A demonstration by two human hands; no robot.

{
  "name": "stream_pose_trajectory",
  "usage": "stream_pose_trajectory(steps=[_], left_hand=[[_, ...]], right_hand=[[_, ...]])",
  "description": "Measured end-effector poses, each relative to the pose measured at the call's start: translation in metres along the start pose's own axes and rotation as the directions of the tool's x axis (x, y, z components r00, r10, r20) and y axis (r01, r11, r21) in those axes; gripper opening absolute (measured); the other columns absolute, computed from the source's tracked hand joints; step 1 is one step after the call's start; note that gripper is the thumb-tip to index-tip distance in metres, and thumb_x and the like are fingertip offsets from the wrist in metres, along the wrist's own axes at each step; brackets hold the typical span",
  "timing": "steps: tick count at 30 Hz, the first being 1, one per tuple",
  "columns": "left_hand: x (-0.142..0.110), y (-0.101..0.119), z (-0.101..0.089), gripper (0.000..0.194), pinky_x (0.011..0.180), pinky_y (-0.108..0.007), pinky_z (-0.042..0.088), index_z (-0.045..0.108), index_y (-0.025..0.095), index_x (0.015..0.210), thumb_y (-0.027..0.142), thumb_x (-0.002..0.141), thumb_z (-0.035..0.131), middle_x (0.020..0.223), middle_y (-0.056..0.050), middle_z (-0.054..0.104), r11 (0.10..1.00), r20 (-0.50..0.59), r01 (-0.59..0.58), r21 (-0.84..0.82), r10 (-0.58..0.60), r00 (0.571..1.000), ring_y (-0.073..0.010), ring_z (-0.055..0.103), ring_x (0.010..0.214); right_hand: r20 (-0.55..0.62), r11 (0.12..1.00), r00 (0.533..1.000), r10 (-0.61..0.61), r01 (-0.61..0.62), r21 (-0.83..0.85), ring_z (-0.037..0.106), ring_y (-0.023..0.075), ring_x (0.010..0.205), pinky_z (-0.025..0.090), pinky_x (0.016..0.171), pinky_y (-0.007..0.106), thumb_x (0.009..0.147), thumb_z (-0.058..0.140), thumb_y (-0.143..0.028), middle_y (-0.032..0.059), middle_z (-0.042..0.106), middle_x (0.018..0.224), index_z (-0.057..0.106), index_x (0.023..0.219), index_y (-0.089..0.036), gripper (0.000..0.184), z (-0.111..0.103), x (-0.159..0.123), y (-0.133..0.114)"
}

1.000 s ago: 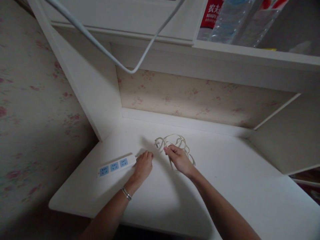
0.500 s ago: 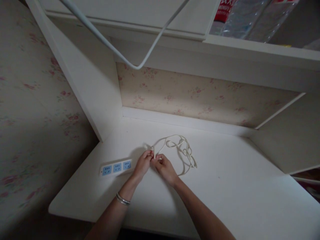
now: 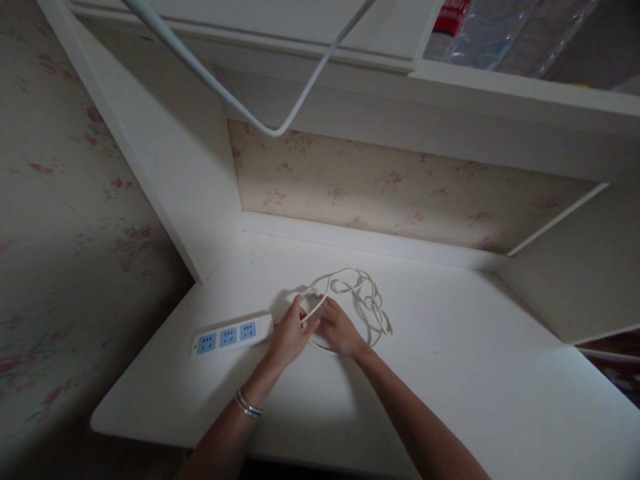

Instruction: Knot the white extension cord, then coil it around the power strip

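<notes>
Floral-papered wall (image 3: 320, 187) at the back; white counter (image 3: 475, 380) below. Item: long cream-coloured cord (image 3: 320, 305), loosely looped near the counter's middle. Item: white power strip (image 3: 228, 337) with three blue socket panels, left of the loops. Item: your left hand (image 3: 290, 335), silver bangles (image 3: 248, 405) at the wrist, fingers closed on the cord. Item: your right hand (image 3: 341, 328), close beside, fingers bent, exact grip unclear.
</notes>
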State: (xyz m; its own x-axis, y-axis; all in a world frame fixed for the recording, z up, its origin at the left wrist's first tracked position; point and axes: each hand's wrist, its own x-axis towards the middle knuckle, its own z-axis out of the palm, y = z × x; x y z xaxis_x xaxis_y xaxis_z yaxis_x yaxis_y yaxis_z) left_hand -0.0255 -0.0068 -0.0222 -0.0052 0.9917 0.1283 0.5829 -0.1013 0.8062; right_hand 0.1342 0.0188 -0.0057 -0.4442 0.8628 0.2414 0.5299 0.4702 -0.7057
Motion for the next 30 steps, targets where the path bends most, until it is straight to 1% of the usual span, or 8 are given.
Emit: stream_pose_trajectory(steps=[2, 6, 11, 15, 18, 23, 26, 30], left_hand=[[-0.001, 0.003, -0.002, 0.058, 0.081, -0.033, 0.048, 0.035, 0.017, 0.139, 0.039, 0.088, 0.051, 0.106, -0.011, 0.066, 0.997, 0.014, -0.009, 0.08, 0.008, 1.0, -0.0231, 0.064, 0.095], [-0.005, 0.013, -0.007, 0.039, 0.083, -0.031, 0.046, 0.051, 0.021, 0.128, 0.037, 0.097, 0.033, 0.106, -0.011, 0.069, 0.992, 0.066, -0.019, 0.124, 0.01, 0.998, -0.0221, 0.065, 0.097], [-0.009, 0.019, -0.011, 0.041, 0.072, -0.03, 0.044, 0.054, 0.023, 0.124, 0.04, 0.098, 0.028, 0.089, -0.009, 0.072, 0.977, 0.098, 0.016, 0.212, -0.037, 0.994, -0.0223, 0.067, 0.082], [-0.011, 0.023, -0.012, 0.042, 0.069, -0.03, 0.041, 0.051, 0.024, 0.126, 0.044, 0.098, 0.027, 0.089, -0.009, 0.072, 0.962, 0.097, 0.011, 0.274, -0.039, 0.994, -0.0232, 0.067, 0.082], [-0.012, 0.027, -0.015, 0.046, 0.068, -0.029, 0.039, 0.061, 0.024, 0.105, 0.048, 0.098, 0.022, 0.082, -0.006, 0.071, 0.953, 0.114, -0.028, 0.302, -0.007, 0.993, -0.0223, 0.066, 0.081], [-0.008, 0.021, -0.025, 0.054, 0.069, -0.027, 0.036, 0.061, 0.021, 0.072, 0.057, 0.094, 0.027, 0.077, -0.004, 0.069, 0.926, 0.061, -0.048, 0.374, 0.027, 0.998, -0.0186, 0.063, 0.077], [0.001, 0.009, -0.032, 0.05, 0.065, -0.026, 0.034, 0.06, 0.021, 0.07, 0.057, 0.093, 0.033, 0.073, -0.003, 0.067, 0.908, -0.001, 0.007, 0.418, -0.007, 1.0, -0.0169, 0.061, 0.072], [0.013, -0.005, -0.039, 0.051, 0.06, -0.026, 0.032, 0.06, 0.022, 0.072, 0.056, 0.094, 0.03, 0.073, -0.002, 0.067, 0.896, -0.087, 0.109, 0.43, -0.08, 0.993, -0.0164, 0.059, 0.069]], right_hand=[[0.033, 0.984, 0.993, -0.117, 0.12, -0.13, 0.035, 0.023, 0.134, 0.032, 0.107, 0.044, 0.08, 0.046, -0.013, 0.0119, 0.042, 0.144, 0.04, 0.139, -0.019, 0.059, -0.006, 0.007, -0.002], [0.17, 0.93, 0.982, -0.08, 0.135, -0.343, 0.034, 0.0266, 0.135, 0.023, 0.111, 0.05, 0.084, 0.047, -0.017, 0.016, 0.043, 0.143, 0.04, 0.139, -0.014, 0.056, -0.012, 0.019, -0.015], [0.381, 0.946, 0.924, -0.027, 0.147, -0.289, 0.058, 0.0211, 0.106, 0.04, 0.097, 0.035, 0.088, 0.041, -0.016, 0.0137, 0.063, 0.115, 0.058, 0.117, -0.013, 0.034, -0.019, 0.032, -0.03], [0.457, 0.963, 0.889, 0.024, 0.102, -0.25, 0.062, 0.0193, 0.095, 0.044, 0.084, 0.027, 0.088, 0.04, -0.016, 0.012, 0.067, 0.106, 0.064, 0.105, -0.014, 0.029, -0.028, 0.034, -0.034], [0.487, 0.958, 0.872, 0.047, 0.099, -0.269, 0.063, 0.0197, 0.085, 0.044, 0.075, 0.026, 0.091, 0.043, -0.027, 0.0107, 0.07, 0.095, 0.067, 0.096, -0.015, 0.027, -0.05, 0.031, -0.036], [0.365, 0.902, 0.912, 0.188, -0.013, -0.431, 0.059, 0.017, 0.068, 0.039, 0.062, 0.025, 0.09, 0.042, -0.055, 0.0052, 0.066, 0.076, 0.063, 0.08, -0.018, 0.044, -0.134, 0.022, -0.016], [0.115, 0.827, 0.934, 0.337, -0.236, -0.51, 0.055, 0.0161, 0.06, 0.039, 0.059, 0.026, 0.091, 0.034, -0.061, 0.0032, 0.061, 0.065, 0.058, 0.071, -0.02, 0.052, -0.208, 0.0, 0.021], [-0.26, 0.64, 0.842, 0.473, -0.531, -0.556, 0.061, 0.0189, 0.064, 0.041, 0.062, 0.03, 0.089, 0.036, -0.059, 0.0119, 0.066, 0.074, 0.064, 0.077, -0.018, 0.052, -0.304, -0.065, 0.088]])
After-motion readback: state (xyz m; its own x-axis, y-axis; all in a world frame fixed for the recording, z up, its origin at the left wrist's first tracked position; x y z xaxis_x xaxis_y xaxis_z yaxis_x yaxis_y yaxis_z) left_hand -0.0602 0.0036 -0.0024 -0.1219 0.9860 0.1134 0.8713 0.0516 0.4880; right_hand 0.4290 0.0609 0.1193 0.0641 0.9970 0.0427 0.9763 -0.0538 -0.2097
